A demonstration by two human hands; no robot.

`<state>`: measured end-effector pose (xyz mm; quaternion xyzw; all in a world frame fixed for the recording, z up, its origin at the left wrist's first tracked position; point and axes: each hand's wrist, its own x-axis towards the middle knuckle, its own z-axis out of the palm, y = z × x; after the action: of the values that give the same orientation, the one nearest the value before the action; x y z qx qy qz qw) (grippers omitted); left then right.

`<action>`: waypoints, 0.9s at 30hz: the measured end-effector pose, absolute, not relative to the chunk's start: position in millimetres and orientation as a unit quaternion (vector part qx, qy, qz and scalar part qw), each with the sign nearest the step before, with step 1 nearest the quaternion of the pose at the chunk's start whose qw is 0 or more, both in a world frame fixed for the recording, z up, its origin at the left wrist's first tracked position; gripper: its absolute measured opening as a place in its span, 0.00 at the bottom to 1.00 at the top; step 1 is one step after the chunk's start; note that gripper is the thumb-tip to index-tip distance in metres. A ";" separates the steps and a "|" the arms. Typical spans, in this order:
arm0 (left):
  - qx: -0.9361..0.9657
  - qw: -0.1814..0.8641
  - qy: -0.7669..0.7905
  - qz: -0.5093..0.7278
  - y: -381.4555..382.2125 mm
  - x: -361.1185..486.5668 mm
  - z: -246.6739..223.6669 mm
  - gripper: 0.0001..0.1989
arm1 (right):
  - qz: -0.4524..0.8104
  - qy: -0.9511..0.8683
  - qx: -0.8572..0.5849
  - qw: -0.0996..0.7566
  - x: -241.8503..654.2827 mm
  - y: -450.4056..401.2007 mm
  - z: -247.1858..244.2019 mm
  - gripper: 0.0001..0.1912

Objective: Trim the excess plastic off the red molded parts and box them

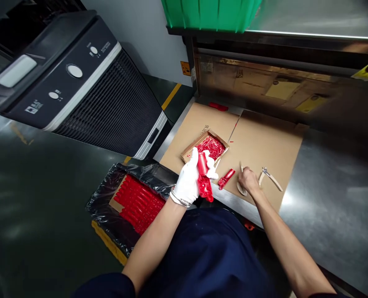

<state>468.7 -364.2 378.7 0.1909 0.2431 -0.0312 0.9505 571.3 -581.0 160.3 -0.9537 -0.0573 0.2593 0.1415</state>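
My left hand (188,180), in a white glove, is wrapped round a red plastic part (205,186) in front of my body. My bare right hand (248,180) rests low over the cardboard sheet, its fingers closed on a thin, light-coloured tool (241,167) whose details are too small to tell. Between the hands lies a second red plastic part (226,179). A pair of pliers (271,179) with pale handles sits right of my right hand. Just beyond my left hand is a cardboard box (189,154) of small red pieces (211,145).
Cardboard (261,136) covers part of the metal table (326,207). At lower left, a black-lined crate (104,198) holds rows of red parts (137,203). A large black appliance (109,91) stands left of the table. A green bin (211,14) sits on the upper shelf.
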 end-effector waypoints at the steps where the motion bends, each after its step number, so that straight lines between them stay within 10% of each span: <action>1: 0.192 0.952 0.236 -0.027 -362.5 465.6 381.3 0.20 | 0.256 -0.058 -0.953 0.149 571.3 -582.3 166.4 0.18; 16: 0.524 0.833 0.148 0.100 -348.2 409.9 386.7 0.21 | 0.083 -0.288 -0.885 0.357 518.6 -564.7 368.5 0.16; 27: 0.766 0.629 0.013 0.131 -331.9 365.6 382.8 0.18 | -0.108 -0.499 -0.822 0.253 476.8 -524.9 419.9 0.09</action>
<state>365.6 -331.9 382.8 0.7662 0.0130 0.1309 0.6290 476.8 -524.9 419.9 -0.8215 -0.4995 -0.1083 0.2528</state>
